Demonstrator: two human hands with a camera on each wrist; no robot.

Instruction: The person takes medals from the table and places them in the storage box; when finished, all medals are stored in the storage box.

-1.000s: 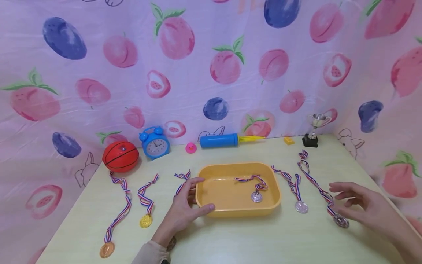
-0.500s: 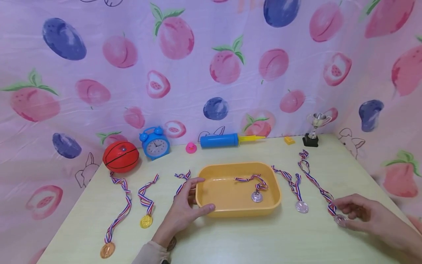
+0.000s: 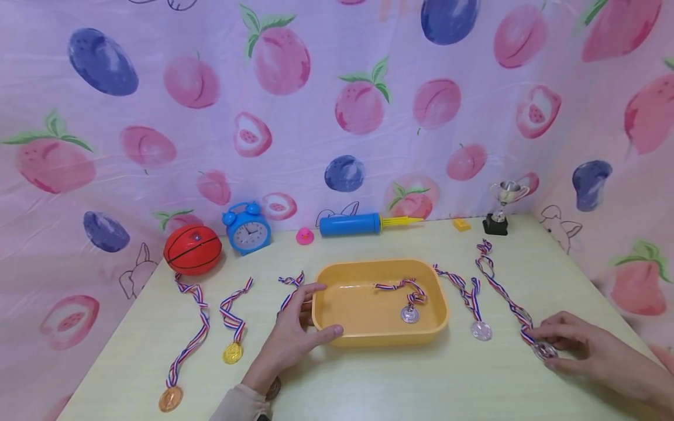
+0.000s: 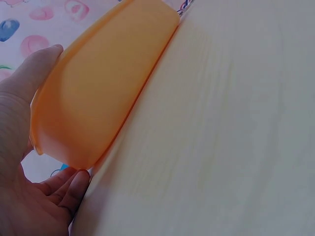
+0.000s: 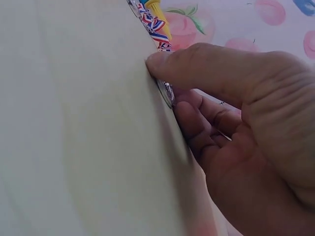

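Note:
My left hand (image 3: 295, 336) grips the left end of a yellow plastic tray (image 3: 350, 307), thumb over the front rim and fingers round the side. In the left wrist view the tray (image 4: 103, 78) stands on the table between thumb and fingers. Inside it lies a silver medal (image 3: 410, 314) with a striped ribbon. My right hand (image 3: 592, 351) has its thumb and curled fingers at the edges of a dark silver medal (image 3: 543, 350) on the right of the table. The right wrist view shows that medal (image 5: 166, 92) partly hidden by the thumb.
Another silver medal (image 3: 481, 330) lies right of the tray. Gold (image 3: 233, 352) and bronze (image 3: 171, 399) medals lie left; a dark one (image 3: 274, 388) is partly behind the left wrist. Along the back stand a ball (image 3: 193, 250), alarm clock (image 3: 250, 230), pump (image 3: 350, 224) and trophy (image 3: 497, 213).
My right hand has come down and in to the dark silver medal, its thumb and fingers closing in at the medal's edges. The left hand and the tray have stayed in place.

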